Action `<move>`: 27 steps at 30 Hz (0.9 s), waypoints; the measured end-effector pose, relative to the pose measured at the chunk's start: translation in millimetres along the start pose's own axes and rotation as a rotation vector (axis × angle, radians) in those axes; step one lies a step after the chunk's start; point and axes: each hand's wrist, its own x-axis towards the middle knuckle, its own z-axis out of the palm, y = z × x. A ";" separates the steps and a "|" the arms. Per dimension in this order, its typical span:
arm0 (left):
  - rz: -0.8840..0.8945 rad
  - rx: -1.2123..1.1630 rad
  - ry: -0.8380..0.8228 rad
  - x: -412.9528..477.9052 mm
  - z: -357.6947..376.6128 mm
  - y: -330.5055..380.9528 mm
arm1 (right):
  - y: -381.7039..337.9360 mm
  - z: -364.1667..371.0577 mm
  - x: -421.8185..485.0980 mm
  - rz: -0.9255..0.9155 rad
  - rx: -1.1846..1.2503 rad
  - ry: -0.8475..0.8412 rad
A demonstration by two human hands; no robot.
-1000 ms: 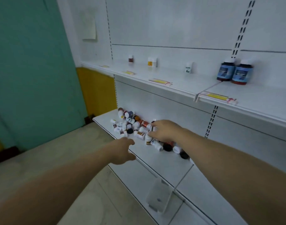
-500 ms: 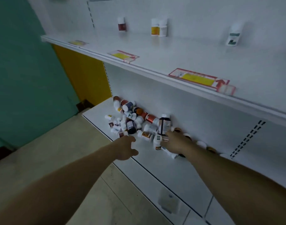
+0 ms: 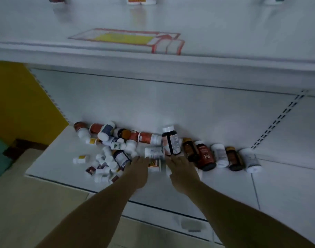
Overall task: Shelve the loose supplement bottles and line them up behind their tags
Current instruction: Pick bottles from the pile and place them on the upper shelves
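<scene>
A pile of loose supplement bottles lies on the white lower shelf against its back panel. My right hand is closed round the bottom of a black bottle with a white cap, which stands nearly upright. My left hand lies flat with fingers apart, its tips at a lying white bottle. A blurred orange-labelled bottle sits between my hands. To the right lie a red "Fe" bottle and a few more. A yellow and red tag lies on the upper shelf.
The upper shelf juts out above the pile. A few bottles stand at its back, cut off by the frame. A yellow panel is at the left. Beige floor lies below the shelf edge.
The view has dropped closer to the lower shelf. My left hand has moved from the shelf's front edge into the pile. My right hand still has the black bottle.
</scene>
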 end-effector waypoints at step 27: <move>0.124 -1.814 -0.381 -155.0 -63.5 83.1 | 3.6 -83.8 -233.3 0.702 1.586 0.754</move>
